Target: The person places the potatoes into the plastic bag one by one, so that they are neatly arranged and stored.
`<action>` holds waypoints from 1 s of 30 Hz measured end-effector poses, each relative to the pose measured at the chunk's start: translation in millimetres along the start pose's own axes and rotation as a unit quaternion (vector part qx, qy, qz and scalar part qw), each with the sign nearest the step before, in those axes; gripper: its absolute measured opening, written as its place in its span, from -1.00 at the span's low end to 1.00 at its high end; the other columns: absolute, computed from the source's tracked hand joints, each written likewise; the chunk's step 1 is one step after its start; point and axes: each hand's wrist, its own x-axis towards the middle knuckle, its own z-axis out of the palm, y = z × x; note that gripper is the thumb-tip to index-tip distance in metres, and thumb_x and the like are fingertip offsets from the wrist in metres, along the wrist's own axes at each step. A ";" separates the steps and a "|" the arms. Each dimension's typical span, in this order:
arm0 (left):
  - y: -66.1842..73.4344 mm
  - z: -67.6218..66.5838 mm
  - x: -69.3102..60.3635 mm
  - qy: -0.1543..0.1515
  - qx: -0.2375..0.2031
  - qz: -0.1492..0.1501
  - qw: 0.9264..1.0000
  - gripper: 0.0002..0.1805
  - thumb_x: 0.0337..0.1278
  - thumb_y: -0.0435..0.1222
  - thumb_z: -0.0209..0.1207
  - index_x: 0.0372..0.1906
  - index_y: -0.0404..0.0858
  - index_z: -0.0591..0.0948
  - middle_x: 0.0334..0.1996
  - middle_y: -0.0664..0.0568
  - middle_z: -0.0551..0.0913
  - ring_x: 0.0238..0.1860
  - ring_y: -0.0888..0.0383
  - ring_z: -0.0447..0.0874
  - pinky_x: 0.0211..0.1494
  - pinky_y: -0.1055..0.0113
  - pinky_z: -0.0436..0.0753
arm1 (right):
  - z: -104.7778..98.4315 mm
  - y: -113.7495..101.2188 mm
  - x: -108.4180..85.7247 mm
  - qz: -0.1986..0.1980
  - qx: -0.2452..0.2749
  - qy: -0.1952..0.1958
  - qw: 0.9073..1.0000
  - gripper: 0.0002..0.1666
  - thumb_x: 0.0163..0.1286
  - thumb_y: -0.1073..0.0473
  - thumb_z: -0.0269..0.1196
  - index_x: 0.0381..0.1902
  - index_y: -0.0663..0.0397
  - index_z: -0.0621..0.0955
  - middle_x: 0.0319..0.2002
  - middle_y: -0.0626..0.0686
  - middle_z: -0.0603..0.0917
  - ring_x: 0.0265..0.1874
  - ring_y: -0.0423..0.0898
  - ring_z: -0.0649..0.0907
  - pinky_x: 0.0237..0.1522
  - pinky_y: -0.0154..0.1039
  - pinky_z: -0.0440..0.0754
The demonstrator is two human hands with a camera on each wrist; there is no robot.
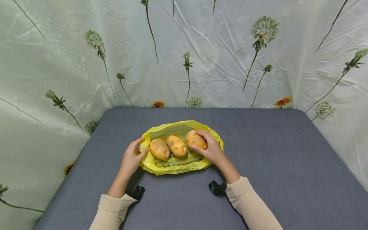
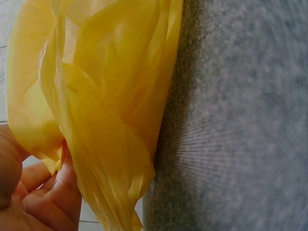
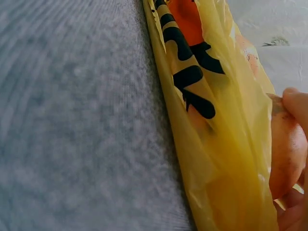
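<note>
A yellow plastic bag (image 1: 166, 128) lies on the table with its mouth spread wide. Inside it sit three potatoes: a left potato (image 1: 159, 149), a middle potato (image 1: 176, 146) and a right potato (image 1: 194, 139). My left hand (image 1: 130, 159) pinches the bag's left rim, and the left wrist view shows yellow plastic (image 2: 110, 96) caught at the fingers. With thumb and fingers on either side, my right hand (image 1: 213, 150) grips the right potato. In the right wrist view this potato (image 3: 285, 149) shows above the bag's edge, beside black and orange print.
The grey cloth-covered table (image 1: 178, 204) reaches out around the bag on every side. Behind it hangs a pale curtain (image 1: 218, 57) with a dandelion pattern, which also runs along the left and right sides. Black straps (image 1: 217, 187) sit at both wrists.
</note>
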 end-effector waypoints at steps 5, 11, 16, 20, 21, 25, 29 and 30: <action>0.5 -0.1 -0.1 0.000 0.001 0.000 1.000 -0.50 0.04 -0.38 0.19 0.15 -0.31 0.40 -0.10 -0.11 0.45 -0.39 0.09 0.39 -0.45 0.41 0.39 | 1.1 1.2 -1.2 0.026 -0.010 -0.029 0.999 -0.35 0.07 0.07 0.35 0.11 0.11 0.42 0.10 0.10 0.43 0.09 0.00 0.40 0.02 -0.02 0.36; -0.7 -0.2 -0.3 -0.001 -0.001 -0.001 1.000 -0.50 0.05 -0.38 0.18 0.15 -0.30 0.40 -0.07 -0.11 0.44 -0.38 0.08 0.40 -0.45 0.41 0.40 | 2.8 3.8 -1.1 0.029 -0.021 -0.048 0.998 -0.35 0.09 0.02 0.34 0.11 0.12 0.42 0.11 0.12 0.42 0.12 0.01 0.38 0.05 -0.02 0.34; -1.9 0.1 -0.1 -0.004 -0.001 -0.003 1.000 -0.51 0.06 -0.37 0.18 0.15 -0.29 0.40 -0.06 -0.10 0.44 -0.37 0.08 0.41 -0.43 0.41 0.41 | 3.7 4.7 -1.1 0.029 -0.025 -0.061 0.997 -0.33 0.08 0.02 0.34 0.11 0.15 0.41 0.12 0.16 0.41 0.15 0.01 0.34 0.08 -0.02 0.30; -2.0 0.2 0.0 -0.006 0.001 -0.007 1.000 -0.50 0.06 -0.36 0.19 0.16 -0.27 0.39 -0.05 -0.09 0.43 -0.36 0.08 0.40 -0.42 0.40 0.41 | 4.1 4.0 -0.7 0.028 -0.025 -0.069 0.997 -0.32 0.08 0.00 0.34 0.11 0.17 0.41 0.14 0.19 0.39 0.17 0.03 0.32 0.10 -0.01 0.29; -2.0 0.3 0.0 -0.006 0.002 -0.007 1.000 -0.50 0.06 -0.36 0.19 0.16 -0.27 0.39 -0.05 -0.09 0.43 -0.36 0.08 0.40 -0.42 0.40 0.41 | 4.1 3.8 -0.8 0.030 -0.025 -0.069 0.997 -0.32 0.09 -0.01 0.33 0.11 0.17 0.41 0.14 0.20 0.38 0.18 0.02 0.32 0.10 -0.01 0.28; -1.9 0.1 -0.1 -0.004 0.002 -0.004 1.000 -0.50 0.05 -0.36 0.19 0.16 -0.27 0.39 -0.02 -0.10 0.43 -0.35 0.08 0.42 -0.41 0.39 0.42 | 4.0 3.4 -1.1 0.027 -0.024 -0.068 0.997 -0.35 0.12 0.00 0.31 0.11 0.19 0.42 0.14 0.22 0.38 0.17 0.03 0.32 0.10 -0.01 0.28; -1.2 -0.5 -0.3 0.007 0.005 0.016 1.000 -0.49 0.05 -0.34 0.20 0.16 -0.26 0.40 -0.03 -0.11 0.44 -0.34 0.06 0.47 -0.35 0.31 0.46 | 3.3 2.8 -0.9 0.012 -0.024 -0.059 0.998 -0.40 0.17 0.05 0.27 0.10 0.23 0.42 0.13 0.22 0.39 0.16 0.04 0.33 0.11 -0.01 0.27; -1.0 -0.7 -0.4 0.009 0.007 0.023 1.000 -0.49 0.05 -0.33 0.20 0.16 -0.25 0.39 -0.03 -0.12 0.44 -0.33 0.05 0.48 -0.33 0.28 0.46 | 2.7 2.3 -0.7 0.007 -0.025 -0.056 0.998 -0.41 0.17 0.06 0.27 0.09 0.24 0.42 0.13 0.22 0.39 0.16 0.03 0.33 0.12 -0.02 0.26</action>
